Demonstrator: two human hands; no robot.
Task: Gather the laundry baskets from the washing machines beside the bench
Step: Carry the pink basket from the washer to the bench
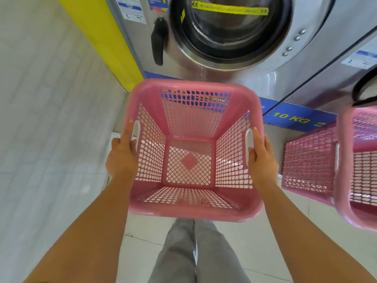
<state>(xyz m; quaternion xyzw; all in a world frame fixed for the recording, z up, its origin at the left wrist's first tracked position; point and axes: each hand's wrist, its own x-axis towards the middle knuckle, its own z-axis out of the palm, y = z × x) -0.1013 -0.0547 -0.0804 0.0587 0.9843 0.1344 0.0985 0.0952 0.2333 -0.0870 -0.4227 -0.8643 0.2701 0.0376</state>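
Observation:
I hold an empty pink lattice laundry basket in front of me, above my legs and the floor. My left hand grips its left rim at the handle slot, and my right hand grips the right rim at the other slot. The basket hangs just below the round door of a steel washing machine. A second pink basket stands at the right edge, in front of the neighbouring machine, partly cut off by the frame.
A white tiled wall runs along my left, with a yellow column beside the machine. A blue strip reading 10 KG runs under the machines. Pale floor tiles lie beneath my grey trouser legs.

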